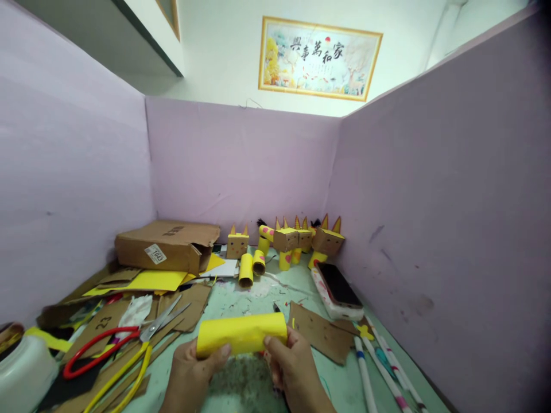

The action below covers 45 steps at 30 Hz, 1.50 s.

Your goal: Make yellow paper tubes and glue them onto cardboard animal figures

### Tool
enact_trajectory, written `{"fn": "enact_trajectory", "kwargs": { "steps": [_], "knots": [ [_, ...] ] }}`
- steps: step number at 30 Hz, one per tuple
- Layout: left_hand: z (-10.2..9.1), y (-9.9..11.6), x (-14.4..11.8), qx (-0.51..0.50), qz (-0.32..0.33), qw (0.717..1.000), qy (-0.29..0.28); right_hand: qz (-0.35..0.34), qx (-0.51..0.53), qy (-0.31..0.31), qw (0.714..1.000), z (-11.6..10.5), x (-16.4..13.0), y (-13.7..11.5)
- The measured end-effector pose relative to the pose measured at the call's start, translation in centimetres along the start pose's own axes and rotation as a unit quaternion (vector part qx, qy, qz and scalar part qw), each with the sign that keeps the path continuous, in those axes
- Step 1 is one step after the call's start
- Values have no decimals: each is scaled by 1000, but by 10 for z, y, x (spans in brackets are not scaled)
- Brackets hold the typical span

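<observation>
Both the left hand (191, 367) and right hand (290, 364) are clamped on a yellow paper roll (241, 334). Squeezing too hard could crush it. A loosened hold might let it unroll.

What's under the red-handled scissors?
The scissors lie on overlapping brown cardboard scraps, with yellow-handled scissors beside them. The cardboard covers the green table there, so anything beneath the scraps is hidden.

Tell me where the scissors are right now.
The scissors lie at the lower left of the head view on cardboard scraps, just left of the left hand holding the yellow roll.
</observation>
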State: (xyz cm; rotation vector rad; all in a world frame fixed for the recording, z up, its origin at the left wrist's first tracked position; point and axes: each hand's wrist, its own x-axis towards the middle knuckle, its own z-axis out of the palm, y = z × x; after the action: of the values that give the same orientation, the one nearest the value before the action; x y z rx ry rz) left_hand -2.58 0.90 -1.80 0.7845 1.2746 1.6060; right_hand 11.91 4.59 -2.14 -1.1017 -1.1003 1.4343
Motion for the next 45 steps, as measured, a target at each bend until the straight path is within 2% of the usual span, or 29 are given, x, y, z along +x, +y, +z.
{"fn": "enact_trajectory", "kwargs": {
  "steps": [3, 8, 11, 21, 28, 39, 45],
  "knots": [
    [-1, -2, 1, 10, -1, 1000, -20, 3, -6, 6, 1000, 0, 1, 1],
    [-2, -7, 4, 22, 14, 1000, 0, 4, -5, 0, 1000, 0, 0, 0],
    [-3, -9, 6, 18, 0, 1000, -15, 15, -9, -6, 1000, -1, 0, 0],
    [-4, -3, 4, 13, -1, 1000, -27, 0, 21, -50, 999, -8, -7, -1],
    [-5, -4, 3, 80, 34, 996, -13, -11, 15, -27, 999, -8, -4, 3],
    [-5, -2, 5, 49, 20, 997, -61, -23, 43, -9, 999, -8, -4, 8],
    [-3, 0, 9, 84, 21, 995, -50, -17, 55, 5, 998, -5, -6, 5]
  ]
}}
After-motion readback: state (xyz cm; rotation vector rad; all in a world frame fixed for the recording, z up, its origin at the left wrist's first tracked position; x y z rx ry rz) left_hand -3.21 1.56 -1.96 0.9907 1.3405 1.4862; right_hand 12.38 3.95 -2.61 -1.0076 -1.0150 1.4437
